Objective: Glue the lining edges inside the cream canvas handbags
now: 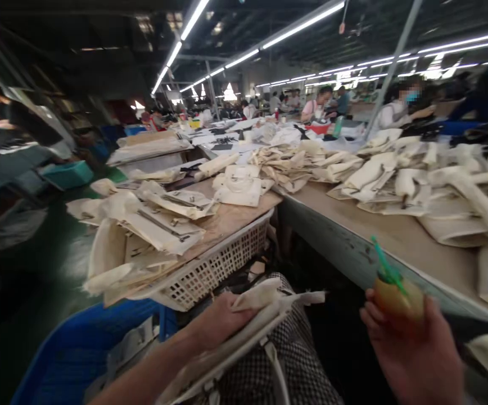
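My left hand (222,320) is closed on the edge of a cream fabric bag piece (244,332), which lies slanted across the checked cloth over my lap. A narrow pale strap (275,365) hangs from that piece. In my right hand (416,349), raised beside the bench edge, is a small amber container (400,304), with the fingers wrapped round it. A bright green stick (389,270) leans out of its top; what the container holds cannot be made out. The two hands are well apart.
Cream bag pieces (155,219) lie on a board over a white slatted basket (222,264). More heaps (429,174) cover the bench (353,225) at right. A blue bin (75,349) stands lower left. Several people work further back.
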Action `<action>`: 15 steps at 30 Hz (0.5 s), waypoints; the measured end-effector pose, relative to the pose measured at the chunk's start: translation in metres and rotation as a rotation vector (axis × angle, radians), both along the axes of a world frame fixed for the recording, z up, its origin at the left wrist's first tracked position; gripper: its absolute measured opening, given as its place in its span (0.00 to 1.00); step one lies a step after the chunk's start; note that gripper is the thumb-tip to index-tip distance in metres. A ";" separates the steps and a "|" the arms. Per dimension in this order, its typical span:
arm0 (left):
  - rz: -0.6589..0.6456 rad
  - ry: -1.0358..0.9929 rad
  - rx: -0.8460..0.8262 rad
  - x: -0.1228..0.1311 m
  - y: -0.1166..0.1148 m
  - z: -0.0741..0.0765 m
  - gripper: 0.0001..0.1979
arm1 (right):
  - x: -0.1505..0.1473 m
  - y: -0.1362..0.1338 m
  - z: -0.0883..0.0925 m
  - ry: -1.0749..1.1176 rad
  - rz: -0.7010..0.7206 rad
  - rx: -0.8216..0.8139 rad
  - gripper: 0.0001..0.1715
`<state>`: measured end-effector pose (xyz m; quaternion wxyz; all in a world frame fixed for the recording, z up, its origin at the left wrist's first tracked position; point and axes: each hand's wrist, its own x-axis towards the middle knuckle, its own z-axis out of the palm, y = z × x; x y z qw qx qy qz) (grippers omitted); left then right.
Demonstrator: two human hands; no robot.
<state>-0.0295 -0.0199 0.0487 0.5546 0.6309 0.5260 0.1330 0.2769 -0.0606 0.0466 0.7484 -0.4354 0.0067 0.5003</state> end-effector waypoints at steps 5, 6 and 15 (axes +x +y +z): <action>-0.172 -0.069 -0.005 0.014 -0.001 0.020 0.25 | -0.031 0.012 -0.009 0.162 -0.011 0.035 0.22; -0.208 -0.049 0.071 0.019 -0.001 0.018 0.23 | -0.035 0.013 -0.016 0.174 -0.003 0.038 0.22; -0.757 0.174 0.773 0.061 -0.014 -0.042 0.06 | -0.034 0.056 -0.024 0.129 0.077 0.171 0.26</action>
